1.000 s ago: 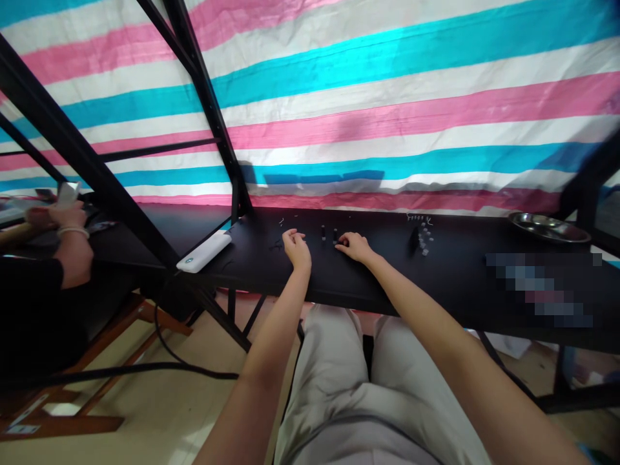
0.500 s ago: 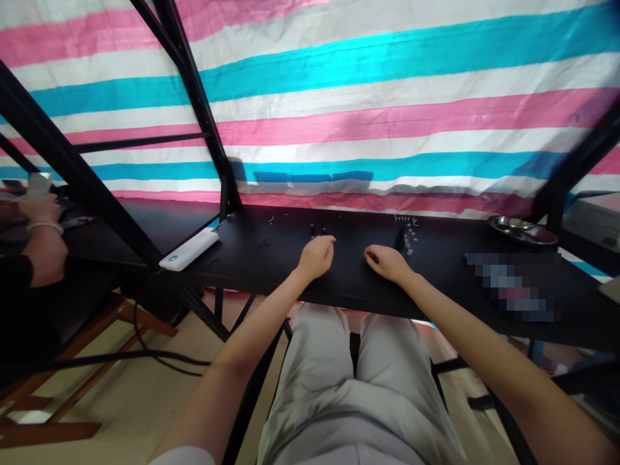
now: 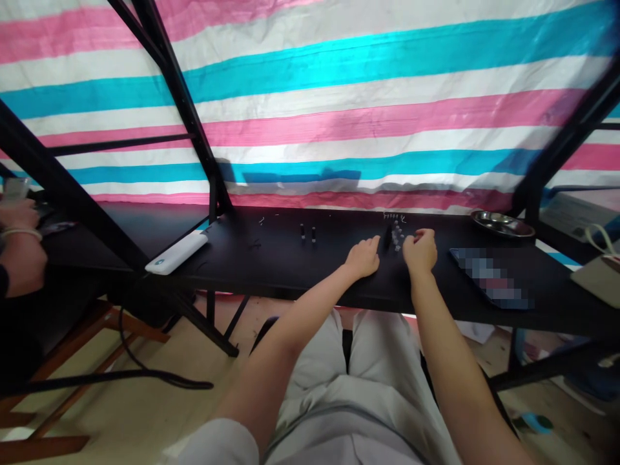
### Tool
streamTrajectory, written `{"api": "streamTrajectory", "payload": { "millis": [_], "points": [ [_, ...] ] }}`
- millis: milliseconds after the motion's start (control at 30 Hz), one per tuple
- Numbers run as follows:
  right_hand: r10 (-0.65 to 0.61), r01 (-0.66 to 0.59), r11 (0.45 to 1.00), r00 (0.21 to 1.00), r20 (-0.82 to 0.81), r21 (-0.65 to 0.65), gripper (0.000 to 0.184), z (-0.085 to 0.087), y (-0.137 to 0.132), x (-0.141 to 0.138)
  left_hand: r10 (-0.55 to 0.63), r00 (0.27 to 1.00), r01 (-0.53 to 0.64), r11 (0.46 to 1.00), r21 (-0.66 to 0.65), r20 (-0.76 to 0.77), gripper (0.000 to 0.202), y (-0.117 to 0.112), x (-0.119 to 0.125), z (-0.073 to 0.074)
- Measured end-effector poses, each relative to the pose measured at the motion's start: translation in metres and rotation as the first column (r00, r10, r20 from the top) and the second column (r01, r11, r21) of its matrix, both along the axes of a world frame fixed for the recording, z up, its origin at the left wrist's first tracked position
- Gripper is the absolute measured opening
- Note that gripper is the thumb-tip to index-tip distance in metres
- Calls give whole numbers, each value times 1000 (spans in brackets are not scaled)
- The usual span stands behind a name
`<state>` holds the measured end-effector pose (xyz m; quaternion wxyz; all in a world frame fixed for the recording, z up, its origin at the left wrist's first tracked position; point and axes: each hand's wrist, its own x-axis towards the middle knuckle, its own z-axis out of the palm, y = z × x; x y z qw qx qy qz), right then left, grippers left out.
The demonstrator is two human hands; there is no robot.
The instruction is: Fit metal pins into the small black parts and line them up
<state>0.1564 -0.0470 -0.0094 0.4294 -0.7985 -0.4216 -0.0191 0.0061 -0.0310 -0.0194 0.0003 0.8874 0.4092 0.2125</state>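
Observation:
My left hand is over the black table, fingers stretched toward a row of small black pieces; nothing shows in it. To the right of that row lies a cluster of small clear pieces. Right beside the cluster, my right hand is closed with fingers curled in; whatever it may hold is hidden. Two small dark cylinders with pale lower ends, a left one and a right one, stand upright to the left of my left hand.
A white oblong case lies at the table's left end. On the right are a round metal dish and a blurred-out flat object. Thin pale bits line the back edge. Another person's hand is at far left.
Both my hands have moved right, the left away from the two dark cylinders and the right past the clear pieces. The view has shifted slightly right.

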Motion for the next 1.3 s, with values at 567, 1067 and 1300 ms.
{"api": "streamTrajectory", "payload": {
  "millis": [567, 1067, 1300],
  "points": [
    [151, -94, 929, 979, 134, -358, 42, -14, 6, 3, -43, 995, 35, 996, 83, 87, 29, 18, 22, -2],
    [479, -399, 850, 857, 191, -343, 15, -19, 8, -5, 56, 704, -108, 994, 28, 708, 17, 12, -3, -1],
    [537, -448, 829, 805, 251, -335, 12, -20, 8, -12, 39, 676, -95, 995, 34, 736, 13, 11, -1, 0]
  ]
}}
